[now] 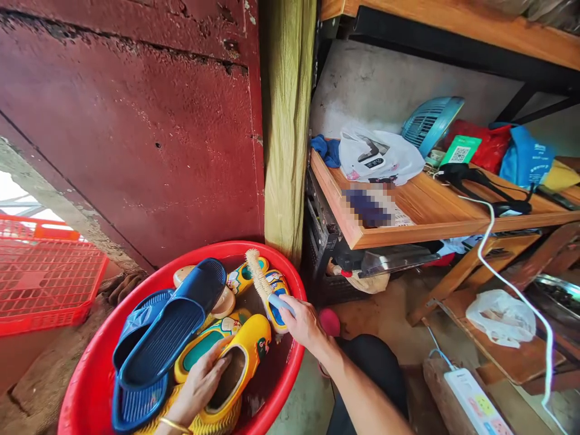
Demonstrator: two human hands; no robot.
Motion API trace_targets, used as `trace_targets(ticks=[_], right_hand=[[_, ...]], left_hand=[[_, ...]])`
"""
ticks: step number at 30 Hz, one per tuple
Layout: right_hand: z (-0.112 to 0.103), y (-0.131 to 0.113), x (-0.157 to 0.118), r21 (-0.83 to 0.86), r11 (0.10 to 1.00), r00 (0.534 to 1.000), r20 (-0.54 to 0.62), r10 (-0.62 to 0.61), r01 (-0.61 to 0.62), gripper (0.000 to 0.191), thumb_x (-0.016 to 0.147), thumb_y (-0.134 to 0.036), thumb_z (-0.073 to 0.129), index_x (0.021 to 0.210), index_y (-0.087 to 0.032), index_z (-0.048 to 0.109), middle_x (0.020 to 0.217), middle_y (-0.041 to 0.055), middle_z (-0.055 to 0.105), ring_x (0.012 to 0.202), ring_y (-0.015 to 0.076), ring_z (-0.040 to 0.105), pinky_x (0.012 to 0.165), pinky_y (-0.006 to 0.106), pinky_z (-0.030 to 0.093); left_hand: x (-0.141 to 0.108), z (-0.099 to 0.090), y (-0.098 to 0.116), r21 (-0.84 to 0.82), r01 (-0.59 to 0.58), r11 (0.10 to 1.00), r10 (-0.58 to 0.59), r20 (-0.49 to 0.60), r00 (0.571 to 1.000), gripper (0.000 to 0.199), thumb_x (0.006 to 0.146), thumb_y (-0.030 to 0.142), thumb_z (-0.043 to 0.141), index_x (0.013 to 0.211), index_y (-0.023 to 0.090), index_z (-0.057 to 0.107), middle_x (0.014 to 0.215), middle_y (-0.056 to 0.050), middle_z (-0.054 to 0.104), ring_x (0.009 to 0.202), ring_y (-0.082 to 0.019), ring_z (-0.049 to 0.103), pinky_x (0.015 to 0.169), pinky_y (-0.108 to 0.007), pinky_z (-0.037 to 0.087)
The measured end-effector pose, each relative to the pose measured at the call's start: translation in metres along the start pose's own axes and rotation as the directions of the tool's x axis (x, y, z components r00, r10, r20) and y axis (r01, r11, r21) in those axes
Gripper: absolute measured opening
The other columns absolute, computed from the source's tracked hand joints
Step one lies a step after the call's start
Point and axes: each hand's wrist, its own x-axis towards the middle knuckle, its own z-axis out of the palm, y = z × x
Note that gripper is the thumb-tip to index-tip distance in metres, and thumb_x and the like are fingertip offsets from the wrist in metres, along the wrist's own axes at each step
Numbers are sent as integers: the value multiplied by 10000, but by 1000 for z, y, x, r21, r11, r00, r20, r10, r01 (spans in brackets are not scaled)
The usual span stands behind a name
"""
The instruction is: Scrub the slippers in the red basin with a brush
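Observation:
My right hand (304, 325) is closed around the blue-grey handle of a scrub brush (258, 278). Its pale bristles point up over the far right side of a red basin (296, 284). Low in the basin, my left hand (199, 382) grips a yellow slipper (254, 338) at its opening, with the toe towards the upper right. Several blue slippers (174, 326) are piled on the left. More yellow slippers with cartoon designs, one with a green insole (206, 350), lie around the brush and behind my hands. Dark water shows between them.
A maroon door (136, 133) stands behind the basin. On the left is a red plastic crate (49, 278). To the right, a wooden shelf (435, 229) bears bags and a blue fan (430, 124). A white cable hangs near a power strip (475, 402).

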Motion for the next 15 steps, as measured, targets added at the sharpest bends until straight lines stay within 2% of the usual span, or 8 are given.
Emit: trace_targets(ticks=[2, 4, 8, 10, 12, 15], right_hand=[[2, -6, 0, 16, 1000, 999, -40, -20, 21, 349, 947, -216, 487, 1241, -219, 676, 1111, 67, 758, 956, 198, 728, 872, 273, 562], [7, -18, -5, 21, 995, 995, -43, -93, 94, 380, 948, -211, 479, 1288, -214, 650, 1114, 72, 753, 967, 207, 723, 881, 289, 569], [21, -44, -20, 11, 949, 944, 97, -316, 316, 462, 959, -241, 493, 1417, -249, 548, 1004, 66, 737, 841, 206, 712, 750, 304, 601], [26, -47, -20, 12, 923, 911, 158, -381, 384, 478, 973, -255, 483, 1449, -280, 513, 945, 55, 714, 780, 192, 694, 687, 293, 595], [31, -39, -10, 11, 924, 913, 148, -380, 382, 453, 987, -262, 458, 1434, -272, 530, 922, 59, 703, 769, 190, 686, 679, 288, 588], [33, -24, 10, -41, 961, 962, 41, -272, 273, 418, 1002, -257, 417, 1383, -213, 582, 949, 96, 708, 820, 216, 693, 739, 316, 587]], left_hand=[[-4, -8, 16, -156, 78, 985, -79, 5, 997, 350, 596, 326, 815, 926, 245, 734, 954, -65, 773, 1182, -333, 628, 922, -340, 556], [-7, -13, 28, -250, 116, 961, -121, -4, 993, 361, 583, 353, 843, 902, 222, 736, 958, -56, 780, 1138, -329, 649, 851, -316, 580], [-1, -25, 36, -427, 104, 898, -135, -44, 990, 427, 534, 320, 875, 921, 204, 738, 954, -44, 788, 1062, -310, 687, 768, -290, 589], [4, -32, 37, -489, 127, 863, -165, -34, 986, 451, 527, 299, 879, 943, 199, 736, 936, -45, 791, 990, -296, 715, 717, -281, 587], [8, -36, 35, -522, 158, 838, -191, -9, 982, 456, 561, 306, 872, 979, 195, 729, 919, -48, 792, 894, -261, 735, 665, -260, 574], [15, -35, 26, -544, 237, 805, -233, 78, 969, 468, 612, 310, 855, 1036, 179, 708, 872, -65, 788, 722, -209, 731, 603, -247, 552]])
